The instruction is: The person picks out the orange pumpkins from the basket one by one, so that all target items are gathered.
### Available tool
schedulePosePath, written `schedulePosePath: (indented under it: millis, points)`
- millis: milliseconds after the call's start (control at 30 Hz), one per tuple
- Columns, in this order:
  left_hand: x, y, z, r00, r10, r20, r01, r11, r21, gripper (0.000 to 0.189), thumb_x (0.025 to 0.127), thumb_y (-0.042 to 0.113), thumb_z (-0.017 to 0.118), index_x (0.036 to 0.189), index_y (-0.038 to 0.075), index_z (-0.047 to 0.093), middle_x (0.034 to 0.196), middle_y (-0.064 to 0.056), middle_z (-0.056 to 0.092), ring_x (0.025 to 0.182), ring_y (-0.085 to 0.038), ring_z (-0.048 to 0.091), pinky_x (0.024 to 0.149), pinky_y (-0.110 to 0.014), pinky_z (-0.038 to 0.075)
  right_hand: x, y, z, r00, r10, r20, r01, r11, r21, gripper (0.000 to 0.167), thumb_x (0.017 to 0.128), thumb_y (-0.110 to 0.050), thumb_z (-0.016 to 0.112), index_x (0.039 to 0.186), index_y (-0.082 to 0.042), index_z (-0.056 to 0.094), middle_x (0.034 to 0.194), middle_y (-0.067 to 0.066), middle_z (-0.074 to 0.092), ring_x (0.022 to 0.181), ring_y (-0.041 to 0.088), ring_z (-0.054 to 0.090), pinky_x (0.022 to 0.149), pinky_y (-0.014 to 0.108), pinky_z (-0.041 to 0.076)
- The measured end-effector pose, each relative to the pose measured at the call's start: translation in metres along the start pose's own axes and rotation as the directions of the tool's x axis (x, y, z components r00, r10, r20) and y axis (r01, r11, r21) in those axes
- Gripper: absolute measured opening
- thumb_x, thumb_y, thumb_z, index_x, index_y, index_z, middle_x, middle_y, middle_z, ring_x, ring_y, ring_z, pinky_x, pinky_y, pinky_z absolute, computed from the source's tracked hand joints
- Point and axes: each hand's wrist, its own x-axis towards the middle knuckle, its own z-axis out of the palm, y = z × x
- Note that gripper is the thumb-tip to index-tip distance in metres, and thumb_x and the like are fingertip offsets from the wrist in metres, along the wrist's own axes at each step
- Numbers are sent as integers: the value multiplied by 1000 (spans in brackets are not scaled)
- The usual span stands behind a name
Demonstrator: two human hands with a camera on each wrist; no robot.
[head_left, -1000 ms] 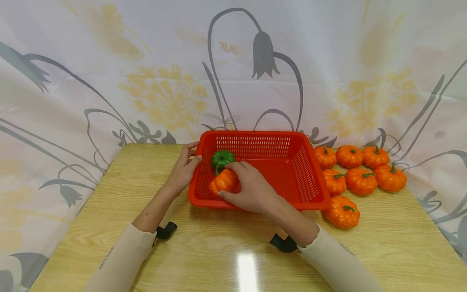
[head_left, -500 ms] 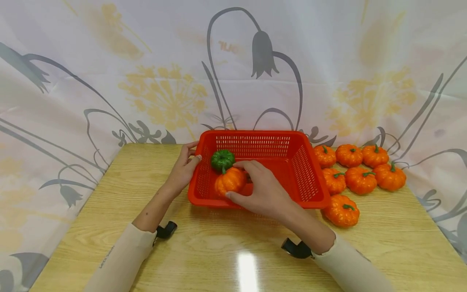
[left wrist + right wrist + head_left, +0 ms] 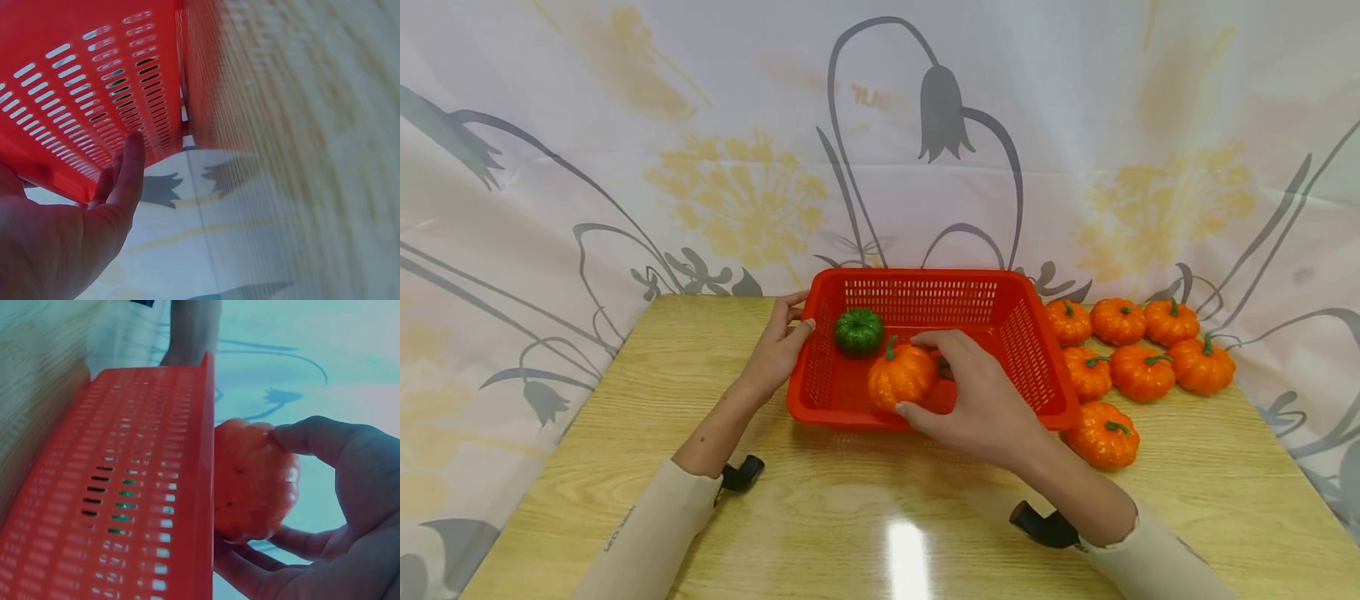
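Note:
My right hand grips an orange pumpkin between thumb and fingers, over the front part of a red basket. In the right wrist view the pumpkin sticks up past the basket's rim, its green stem out of sight. A dark green pumpkin sits inside the basket at the left. At the basket's left end my left hand holds the rim, thumb on top. From the left wrist view, the fingers of that hand lie along the slotted outer wall.
Several orange pumpkins stand in rows on the wooden table, right of the basket. The nearest one sits close to the basket's front right corner. A flower-patterned cloth hangs behind the table.
My right hand has lifted the orange pumpkin up and to the right, away from the green pumpkin, which is now fully in sight. The left hand has stayed on the rim.

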Motion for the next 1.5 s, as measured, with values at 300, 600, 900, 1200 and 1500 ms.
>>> schedulePosePath:
  millis: [300, 600, 900, 1200, 1500]
  points:
    - [-1, 1, 1, 1000, 0, -4, 0, 1000, 8, 51, 113, 14, 44, 161, 9, 31, 139, -26, 52, 111, -42, 62, 82, -30, 63, -15, 9, -18, 999, -1, -36, 0, 1000, -16, 76, 84, -28, 91, 147, -14, 52, 137, 1, 59, 121, 19, 62, 101, 41, 59]
    - [-1, 1, 0, 1000, -3, -6, 3, 1000, 8, 51, 113, 14, 44, 161, 10, 31, 138, -26, 52, 109, -42, 63, 82, -30, 63, -27, 17, -34, 995, -16, -99, 9, 997, -72, 70, 82, -23, 92, 143, -14, 57, 136, -1, 57, 119, 14, 60, 98, 40, 60]
    - [-1, 1, 1, 1000, -3, -6, 3, 1000, 6, 50, 113, 15, 44, 161, 10, 31, 138, -26, 52, 109, -42, 63, 84, -33, 63, -40, 28, -52, 995, 72, -71, -74, 997, -28, 73, 85, -19, 89, 149, -13, 54, 134, 3, 52, 124, 23, 57, 104, 48, 54]
    - [-1, 0, 0, 1000, -9, -7, 9, 1000, 9, 51, 113, 15, 44, 162, 11, 31, 138, -25, 52, 111, -42, 63, 84, -34, 64, -53, 41, -66, 990, 109, -89, -112, 994, -22, 69, 84, -19, 91, 138, -8, 49, 135, 8, 50, 126, 29, 54, 100, 56, 55]
    - [0, 0, -1, 1000, -1, -7, 1, 1000, 14, 51, 113, 15, 44, 162, 10, 32, 138, -26, 52, 111, -41, 62, 82, -27, 62, -66, 51, -78, 985, 123, -121, -132, 989, -66, 76, 83, -17, 91, 142, -3, 46, 136, 12, 52, 121, 35, 56, 95, 62, 55]
